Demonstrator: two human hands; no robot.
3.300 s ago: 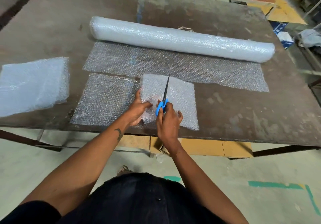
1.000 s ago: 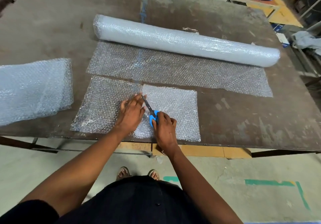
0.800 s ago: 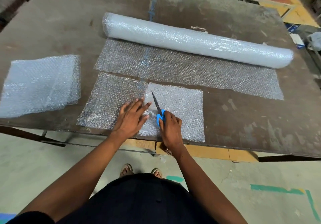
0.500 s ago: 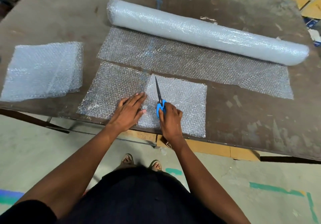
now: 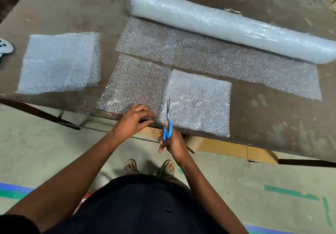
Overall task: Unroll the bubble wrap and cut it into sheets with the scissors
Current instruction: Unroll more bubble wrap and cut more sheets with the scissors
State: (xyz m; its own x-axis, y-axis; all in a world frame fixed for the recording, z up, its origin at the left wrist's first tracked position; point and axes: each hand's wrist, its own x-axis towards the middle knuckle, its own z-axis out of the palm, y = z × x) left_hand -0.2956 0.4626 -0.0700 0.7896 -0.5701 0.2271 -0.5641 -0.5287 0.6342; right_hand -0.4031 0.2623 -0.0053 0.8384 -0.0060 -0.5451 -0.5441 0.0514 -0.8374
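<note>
A long bubble wrap roll [image 5: 227, 23] lies across the far side of the table, with an unrolled strip [image 5: 209, 57] spread in front of it. Nearer me a cut piece [image 5: 132, 84] lies flat, its right part folded double [image 5: 198, 101]. My left hand [image 5: 133, 120] pinches this piece's near edge at the table's front. My right hand [image 5: 171, 142] grips blue-handled scissors [image 5: 167, 123], blades together and pointing away from me along the fold's left edge.
A stack of cut bubble wrap sheets [image 5: 60, 63] sits at the left of the brown table [image 5: 272, 121]. A white object [image 5: 4, 47] shows at the far left edge. Cardboard [image 5: 229, 149] lies under the table; my sandalled feet stand on the concrete floor.
Both hands have drawn back to the table's front edge. My left hand went from lying flat on the sheet to pinching its near edge. The scissors moved back with my right hand.
</note>
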